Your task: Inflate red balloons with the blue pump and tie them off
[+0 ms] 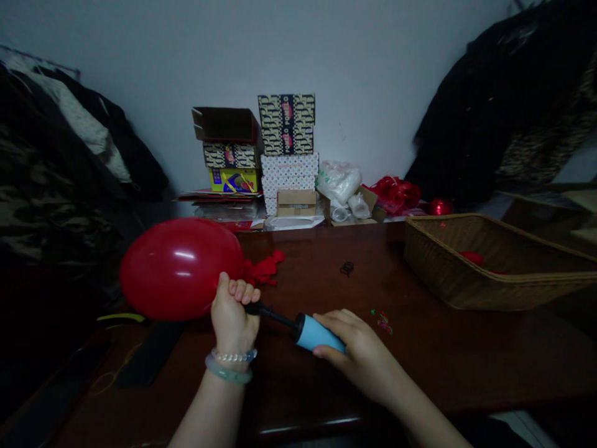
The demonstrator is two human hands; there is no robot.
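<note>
Red balloon (180, 264), inflated, sits at left over the counter (321, 255), right by the left hand (236, 317); neck hidden. Left grip is clenched around the black stem (275, 315) of the blue pump (319, 335), probably to hold stem and balloon together. Right hand (366, 354) wraps the barrel (thumb on the near side), likely steadying it. Wicker basket (476, 295) stands right, apart from both hands, presumably leaving elbow room.
</note>
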